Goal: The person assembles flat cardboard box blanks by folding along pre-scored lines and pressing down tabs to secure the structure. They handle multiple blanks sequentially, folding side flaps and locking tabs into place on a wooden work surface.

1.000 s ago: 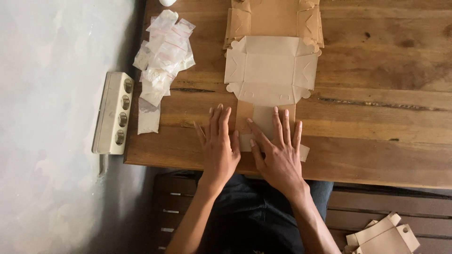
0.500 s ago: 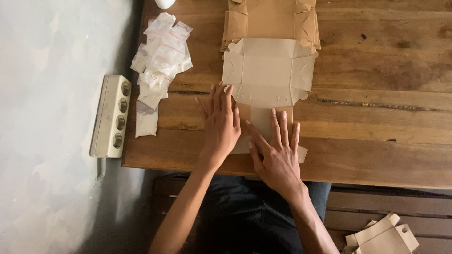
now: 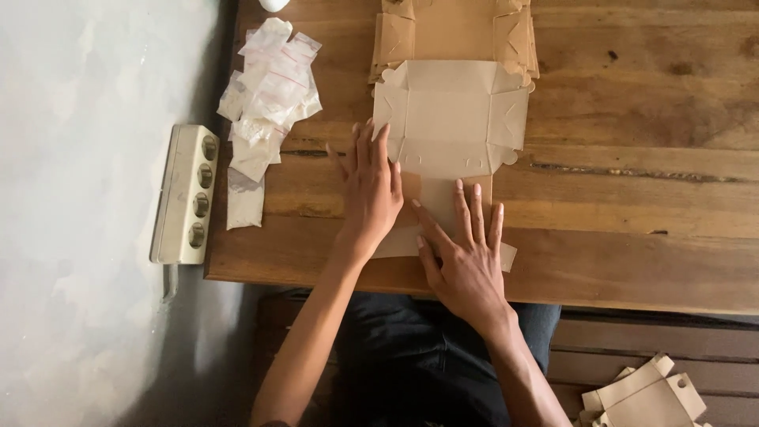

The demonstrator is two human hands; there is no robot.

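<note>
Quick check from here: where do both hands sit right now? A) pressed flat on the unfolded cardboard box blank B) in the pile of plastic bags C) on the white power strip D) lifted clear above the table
A: the left hand and right hand lie palm-down, fingers spread, on the cardboard box blank.

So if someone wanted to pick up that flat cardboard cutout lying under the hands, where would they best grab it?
Probably by the right side flap of the flat cardboard box blank, coming in from the right. That edge is bare and faces open table, while the left hand and right hand press flat on the near end, and more cardboard lies under the far end.
</note>
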